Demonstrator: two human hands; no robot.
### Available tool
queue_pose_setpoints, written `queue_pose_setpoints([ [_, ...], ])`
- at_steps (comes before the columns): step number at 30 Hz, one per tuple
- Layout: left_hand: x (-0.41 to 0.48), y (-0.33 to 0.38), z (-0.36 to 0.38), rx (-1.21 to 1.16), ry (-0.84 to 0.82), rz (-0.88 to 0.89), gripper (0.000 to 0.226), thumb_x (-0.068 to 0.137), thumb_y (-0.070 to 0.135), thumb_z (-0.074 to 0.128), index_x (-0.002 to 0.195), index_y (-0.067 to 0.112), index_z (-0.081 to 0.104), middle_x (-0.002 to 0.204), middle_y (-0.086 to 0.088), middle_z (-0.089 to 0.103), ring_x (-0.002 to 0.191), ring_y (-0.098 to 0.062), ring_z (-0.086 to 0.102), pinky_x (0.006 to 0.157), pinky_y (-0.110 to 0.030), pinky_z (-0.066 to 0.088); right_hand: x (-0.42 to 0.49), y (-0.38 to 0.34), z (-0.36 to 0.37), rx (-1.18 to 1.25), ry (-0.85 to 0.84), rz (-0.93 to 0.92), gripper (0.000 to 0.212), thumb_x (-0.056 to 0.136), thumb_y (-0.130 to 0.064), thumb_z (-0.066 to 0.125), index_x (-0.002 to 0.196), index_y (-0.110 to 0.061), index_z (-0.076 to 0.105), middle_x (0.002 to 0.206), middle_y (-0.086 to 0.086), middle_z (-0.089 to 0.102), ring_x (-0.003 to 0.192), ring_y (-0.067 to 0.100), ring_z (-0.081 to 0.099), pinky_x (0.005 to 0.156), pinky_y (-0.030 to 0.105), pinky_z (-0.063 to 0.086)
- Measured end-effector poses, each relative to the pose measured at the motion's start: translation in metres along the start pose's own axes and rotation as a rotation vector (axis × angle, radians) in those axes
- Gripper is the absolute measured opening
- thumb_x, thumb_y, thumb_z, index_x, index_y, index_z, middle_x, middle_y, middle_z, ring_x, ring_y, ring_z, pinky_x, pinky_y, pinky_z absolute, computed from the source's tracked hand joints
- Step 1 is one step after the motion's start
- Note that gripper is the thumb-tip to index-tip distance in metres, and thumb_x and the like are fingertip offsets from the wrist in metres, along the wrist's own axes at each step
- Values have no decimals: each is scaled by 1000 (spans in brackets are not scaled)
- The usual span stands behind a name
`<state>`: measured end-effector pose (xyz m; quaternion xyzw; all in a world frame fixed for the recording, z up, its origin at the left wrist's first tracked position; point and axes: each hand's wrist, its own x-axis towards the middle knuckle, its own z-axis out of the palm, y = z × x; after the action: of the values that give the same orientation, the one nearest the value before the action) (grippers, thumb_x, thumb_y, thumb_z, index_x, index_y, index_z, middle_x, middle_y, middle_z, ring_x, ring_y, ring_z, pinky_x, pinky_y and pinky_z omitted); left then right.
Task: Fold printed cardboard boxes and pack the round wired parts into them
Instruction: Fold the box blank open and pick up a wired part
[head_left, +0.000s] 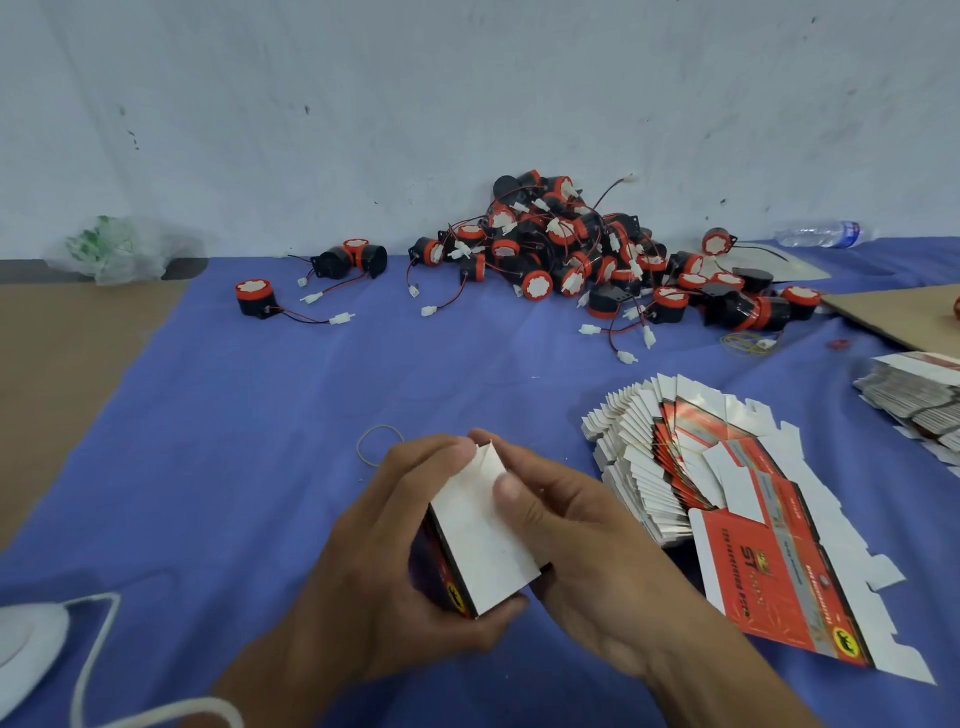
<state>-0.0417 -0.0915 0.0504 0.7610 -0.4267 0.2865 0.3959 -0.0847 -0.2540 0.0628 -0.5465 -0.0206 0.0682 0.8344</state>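
One half-folded cardboard box (483, 530) held over the blue-clothed bench (249, 415), left hand (384, 545) curled round its printed red side, right hand (587, 561) pinching its matte white flap, fanned flat cartons (670, 467) just right, round black-red wired parts (561, 249) heaped far back.

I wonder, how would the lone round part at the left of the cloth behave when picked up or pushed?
The lone round part seems to rest on a flat end, so it probably slides rather than rolls. Its thin wire and white plug would likely dangle limply and might snag.
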Motion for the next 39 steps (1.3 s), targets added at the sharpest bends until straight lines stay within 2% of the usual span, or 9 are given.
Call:
queue_pose_setpoints([
  [9, -5, -11, 3, -65, -198, -41, 110, 61, 73, 71, 146, 17, 30, 154, 11, 29, 144, -9, 30, 114, -26, 31, 0, 2, -7, -587, 128, -398, 60, 83, -27, 73, 138, -42, 51, 117, -16, 67, 99, 4, 66, 83, 18, 51],
  [13, -10, -10, 4, -491, -202, -257, 78, 91, 69, 44, 149, 19, 29, 156, 7, 34, 143, -17, 36, 110, -26, 36, 10, 18, -17, -1611, 160, -896, 85, 76, -12, 75, 149, -24, 33, 108, -16, 60, 95, 14, 56, 92, 30, 35],
  [17, -8, -16, 6, -644, -144, -517, 51, 84, 67, 59, 124, 36, 55, 122, 6, 62, 110, -15, 63, 89, -25, 52, 20, 35, -10, -1750, 99, -959, 89, 74, -21, 77, 149, -8, 31, 91, -15, 68, 89, 14, 62, 103, 35, 33],
  [22, -12, -32, 11, -625, -21, -679, 33, 72, 28, 79, 89, 35, 52, 109, 7, 67, 95, -22, 68, 74, -33, 58, 17, 27, -20, -1649, 236, -538, 73, 77, -49, 78, 132, -6, 60, 129, 6, 66, 112, 25, 64, 103, 34, 45],
  [25, -16, -40, 12, -339, -71, -664, 36, 70, 33, 84, 89, 33, 53, 116, 28, 62, 104, -5, 64, 80, -16, 50, 18, 37, -15, -1561, 259, -183, 71, 97, -55, 51, 154, -20, 27, 168, -1, -2, 152, 20, 18, 119, 27, 23],
  [28, -17, -47, 8, -49, -147, -536, 35, 73, 52, 77, 90, 35, 52, 120, 37, 53, 111, 6, 52, 85, -11, 40, 18, 44, -13, -1355, 319, -88, 71, 97, -49, 53, 156, -32, 16, 167, -4, 12, 140, 15, 39, 108, 25, 37],
  [32, -21, -51, 12, 175, -317, -495, 46, 76, 81, 41, 109, 49, 36, 148, 37, 5, 145, 5, -2, 117, -26, 5, 21, 31, -11, -1045, 318, -68, 43, 95, -30, 60, 134, -42, 46, 114, -18, 67, 105, 2, 61, 91, 20, 48],
  [36, -21, -61, 4, 2, -295, -534, 53, 72, 70, 63, 115, 55, 38, 128, 41, 36, 120, 15, 37, 95, -2, 26, 30, -1, -11, -1319, 113, 84, 29, 95, -56, 49, 116, -38, 59, 96, -23, 64, 88, -4, 57, 78, 12, 43],
  [39, -19, -66, 6, -30, -81, -515, 50, 60, 51, 77, 105, 36, 61, 103, 25, 60, 96, 13, 53, 77, -4, 39, 79, -46, -20, -1570, -57, 248, 66, 85, -79, 29, 77, -20, 56, 70, -4, 58, 64, 6, 54, 65, 25, 44],
])
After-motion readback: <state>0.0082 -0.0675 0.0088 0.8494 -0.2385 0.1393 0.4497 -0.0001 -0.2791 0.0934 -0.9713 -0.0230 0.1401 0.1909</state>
